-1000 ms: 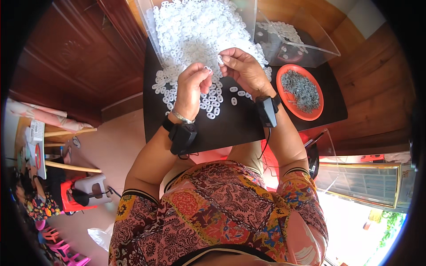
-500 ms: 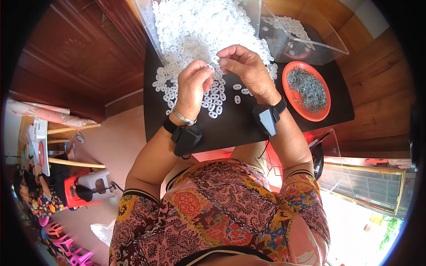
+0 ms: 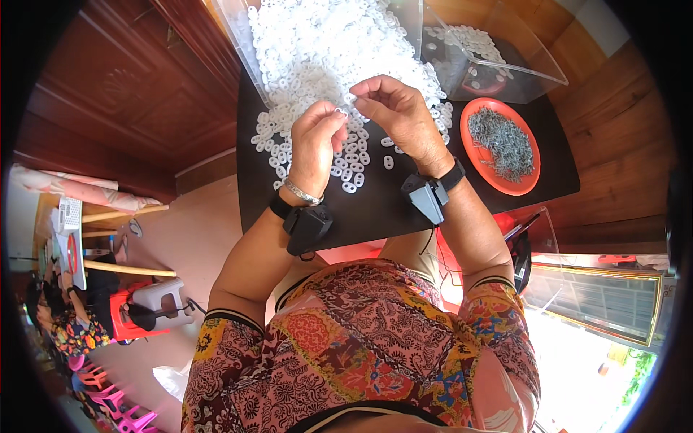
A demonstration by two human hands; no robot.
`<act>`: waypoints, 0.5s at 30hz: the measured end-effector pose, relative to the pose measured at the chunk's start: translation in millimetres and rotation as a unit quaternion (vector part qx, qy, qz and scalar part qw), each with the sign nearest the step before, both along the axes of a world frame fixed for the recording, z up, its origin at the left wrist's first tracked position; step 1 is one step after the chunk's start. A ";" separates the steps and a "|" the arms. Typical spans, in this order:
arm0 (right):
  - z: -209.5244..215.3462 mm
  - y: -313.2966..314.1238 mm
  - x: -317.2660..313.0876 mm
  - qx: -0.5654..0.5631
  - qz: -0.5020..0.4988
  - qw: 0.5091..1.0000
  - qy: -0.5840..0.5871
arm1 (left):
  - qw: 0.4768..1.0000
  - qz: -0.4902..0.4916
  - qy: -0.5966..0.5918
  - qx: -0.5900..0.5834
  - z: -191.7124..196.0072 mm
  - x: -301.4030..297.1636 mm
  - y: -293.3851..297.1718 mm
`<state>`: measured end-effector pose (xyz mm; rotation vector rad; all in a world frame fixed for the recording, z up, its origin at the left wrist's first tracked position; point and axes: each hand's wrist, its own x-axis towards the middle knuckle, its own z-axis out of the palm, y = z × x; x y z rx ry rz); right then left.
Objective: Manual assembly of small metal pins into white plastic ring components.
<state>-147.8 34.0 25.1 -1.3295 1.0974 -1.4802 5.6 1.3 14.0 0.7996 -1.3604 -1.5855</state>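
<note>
Containers: transparent plastic bin (image 3: 242, 50) at the far side of the black, smooth, round-cornered counter (image 3: 382, 206), loaded with a heap of small white oval plastic pieces (image 3: 325, 43); heap runs on out of the bin onto the counter, thinning to single pieces at the near edge

Second transparent plastic box (image 3: 534, 72) to the right, thin rim; more white pieces visible through its wall, cannot tell whether inside or behind

Orange-red oval plate (image 3: 471, 155), raised rim, right side of counter, near the second box; holds a tangled pile of thin grey metallic bits (image 3: 505, 144), too small to read exact shape

White pieces: matte, flattened ovals, two holes each on those that read clearly; a few lie apart near the right wrist, many overlap below the left fingers

Left hand (image 3: 314, 141): thumb and forefinger pinched on one small white plastic part (image 3: 342, 112), held above the counter just in front of the heap; outline mostly hidden by the fingers

Right hand (image 3: 404, 119): thumb and forefinger nearly together, tips just beside the left hand's part; white shows at the tips, cannot tell if gripped or heap behind

Wrists: shiny metal bracelet (image 3: 299, 193) on the left, boxy strapped device on each
</note>
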 end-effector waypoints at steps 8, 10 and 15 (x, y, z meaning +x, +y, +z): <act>1.4 1.4 1.4 0.014 -0.002 1.000 0.001 | 1.000 -0.001 0.013 0.016 -1.2 1.6 -2.0; 1.3 1.8 2.0 0.015 0.002 1.000 -0.001 | 1.000 0.000 0.007 0.016 -1.6 1.8 -2.2; -0.4 1.0 2.3 0.021 0.011 1.000 0.004 | 1.000 -0.001 0.001 0.009 0.5 0.9 -0.2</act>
